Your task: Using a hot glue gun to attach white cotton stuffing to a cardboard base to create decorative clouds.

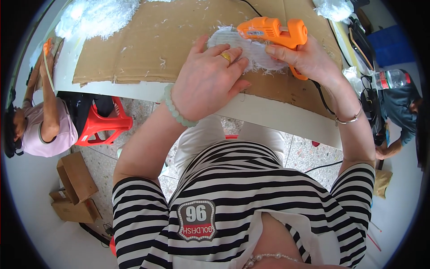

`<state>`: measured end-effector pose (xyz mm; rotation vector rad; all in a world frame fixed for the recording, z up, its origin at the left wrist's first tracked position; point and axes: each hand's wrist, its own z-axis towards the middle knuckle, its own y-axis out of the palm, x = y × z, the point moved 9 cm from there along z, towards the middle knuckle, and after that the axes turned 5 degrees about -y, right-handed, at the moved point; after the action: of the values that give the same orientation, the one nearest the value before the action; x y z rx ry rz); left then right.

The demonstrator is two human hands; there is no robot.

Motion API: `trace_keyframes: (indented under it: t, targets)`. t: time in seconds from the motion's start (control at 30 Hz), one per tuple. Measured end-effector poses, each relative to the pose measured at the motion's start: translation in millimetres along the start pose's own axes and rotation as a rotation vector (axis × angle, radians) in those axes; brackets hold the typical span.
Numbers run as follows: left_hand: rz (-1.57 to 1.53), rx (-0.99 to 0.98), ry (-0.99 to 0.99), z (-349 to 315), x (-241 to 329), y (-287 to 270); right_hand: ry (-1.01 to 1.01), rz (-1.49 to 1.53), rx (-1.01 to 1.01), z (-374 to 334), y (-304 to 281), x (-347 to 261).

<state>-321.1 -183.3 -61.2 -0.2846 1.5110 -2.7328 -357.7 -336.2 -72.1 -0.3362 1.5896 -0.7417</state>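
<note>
Because the white fluffy oval piece [253, 49] on the cardboard sheet [148, 40] looks light, soft and easily shifted, the left hand [208, 80] presses it flat, fingers spread; the right hand [304, 58] grips an orange glue gun [273, 30].

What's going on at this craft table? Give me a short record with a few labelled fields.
Left hand: left hand pressed flat on a white fluffy piece, wearing a gold ring and a pale bead bracelet
Right hand: right hand gripping an orange glue gun, nozzle pointing to the person's left over the fluffy piece
Work surface: cardboard sheet on a white table
Nearby: white fibre heap, red stool, plastic bottle
</note>
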Motion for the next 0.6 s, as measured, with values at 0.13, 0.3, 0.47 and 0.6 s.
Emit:
trace_keyframes:
  t: [0.13,0.3,0.47,0.6]
  targets:
    - [0.007,-0.036,-0.015,-1.6,-1.9,3.7,0.063,0.004,-0.031,-0.3,3.6,-1.9]
    - [0.003,0.001,0.001,-1.8,-1.9,3.0,0.074,-0.015,-0.007,-1.9,2.4,2.1]
    - [0.01,0.005,0.003,-1.9,-2.1,2.9,0.058,-0.023,-0.008,-3.2,0.5,5.5]
    - [0.008,0.012,0.003,-1.6,-1.6,2.9,0.07,-0.057,-0.006,-7.8,-3.8,3.8]
